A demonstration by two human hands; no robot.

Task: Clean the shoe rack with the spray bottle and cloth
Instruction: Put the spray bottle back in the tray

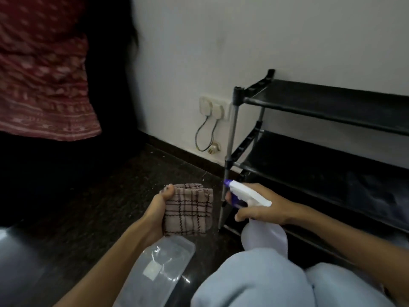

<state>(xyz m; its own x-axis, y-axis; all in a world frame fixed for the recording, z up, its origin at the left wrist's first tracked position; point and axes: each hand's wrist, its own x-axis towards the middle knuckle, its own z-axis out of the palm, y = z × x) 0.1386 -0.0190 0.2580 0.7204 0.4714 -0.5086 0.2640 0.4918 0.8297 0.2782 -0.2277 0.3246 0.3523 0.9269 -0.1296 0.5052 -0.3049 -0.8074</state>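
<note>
Pale blue knees [261,282] of the crouching person were closest, and just in front of them both hands were busy. Her right hand [263,206] was curled round the neck of the spray bottle [263,234], with one finger on the trigger under the white head; the purple nozzle [227,182] pointed away from her, toward the grey corner post [230,149] of the shoe rack [327,138]. Her left hand [155,212] gripped a folded checked cloth [188,209], the thumb pressed over its upper edge, so neither hand was free.

Just below the cloth a clear plastic lid or box [159,267] lay on the dark floor [93,196]. Beyond the nozzle the black rack stood against the white wall, its shelves bare as far as I could see. Left of the post, low on the wall, were a socket plate [213,107] with a plug in it and a loose wire [203,136] hanging down.

To me the first spray seemed about to come. The danger I saw was the aim: the nozzle was directed more at the post than at a shelf, and mist drifting past the post could wet the socket and the wire. Also, liquid falling on the polished floor could make it slippery near her feet.
</note>
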